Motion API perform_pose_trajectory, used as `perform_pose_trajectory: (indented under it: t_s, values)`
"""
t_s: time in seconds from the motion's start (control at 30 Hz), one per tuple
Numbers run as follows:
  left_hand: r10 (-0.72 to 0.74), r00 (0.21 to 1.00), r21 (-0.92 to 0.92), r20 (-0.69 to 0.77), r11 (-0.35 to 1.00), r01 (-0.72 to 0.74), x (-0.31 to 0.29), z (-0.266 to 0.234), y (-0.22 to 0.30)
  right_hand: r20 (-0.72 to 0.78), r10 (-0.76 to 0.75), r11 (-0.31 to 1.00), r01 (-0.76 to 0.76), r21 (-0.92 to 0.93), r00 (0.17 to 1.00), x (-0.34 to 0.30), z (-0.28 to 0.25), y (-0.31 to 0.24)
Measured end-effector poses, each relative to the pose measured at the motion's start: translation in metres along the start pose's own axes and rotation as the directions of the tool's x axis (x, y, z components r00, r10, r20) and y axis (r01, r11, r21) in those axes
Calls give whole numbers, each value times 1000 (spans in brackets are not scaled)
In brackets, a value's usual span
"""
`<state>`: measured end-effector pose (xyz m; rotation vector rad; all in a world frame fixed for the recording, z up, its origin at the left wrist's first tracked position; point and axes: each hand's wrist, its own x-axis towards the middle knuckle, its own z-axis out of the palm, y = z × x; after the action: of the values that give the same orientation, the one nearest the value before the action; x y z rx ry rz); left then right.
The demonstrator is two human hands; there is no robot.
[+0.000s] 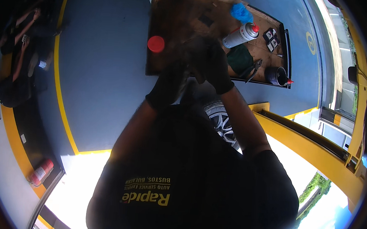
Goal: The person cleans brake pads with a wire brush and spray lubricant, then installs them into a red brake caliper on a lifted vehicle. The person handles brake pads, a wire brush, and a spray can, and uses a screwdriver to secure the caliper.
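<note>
My left hand (167, 85) and my right hand (214, 65), both in black gloves, come together over the near edge of a brown-lined tray (176, 14). Both look closed around something dark between them, too shadowed to name. Left of them lies a red round cap (155, 44). A white and grey spray can (240, 35) with a red top lies beyond my right hand. Next to that hand are a dark green cloth (239, 60) and pliers (255, 70). A dark cup (276, 76) stands at the tray's near right corner.
Crumpled blue plastic (241, 12) and several small packets (272, 39) lie in the tray. A car wheel (221, 124) and a yellow lift arm (300, 135) are near my right arm. Other people (16, 64) are at far left; a red fire extinguisher (42, 172) is lower left.
</note>
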<state>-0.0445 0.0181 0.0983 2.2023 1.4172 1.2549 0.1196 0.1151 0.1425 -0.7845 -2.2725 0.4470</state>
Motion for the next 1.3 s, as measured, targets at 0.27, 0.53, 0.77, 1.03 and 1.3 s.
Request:
perform_pose_trajectory:
  t_s: [0.27,0.53,0.77,1.03,1.3]
  values:
    - [-32,997,-26,70,999,34,10,-10,8,60,475,645,-394,655,878,1,5,13]
    - [113,985,121,-128,988,-97,25,-21,13,-203,141,980,-108,166,969,17,-13,-18]
    - [-388,893,-693,228,580,428,33,-33,27,-58,122,984,-113,137,991,13,-32,-42]
    - [74,995,69,-68,995,-69,36,-47,20,87,-188,961,201,-188,978,31,-58,-25]
    - [195,976,99,94,974,-204,43,-68,15,50,-145,984,150,-101,988,42,-75,-44]
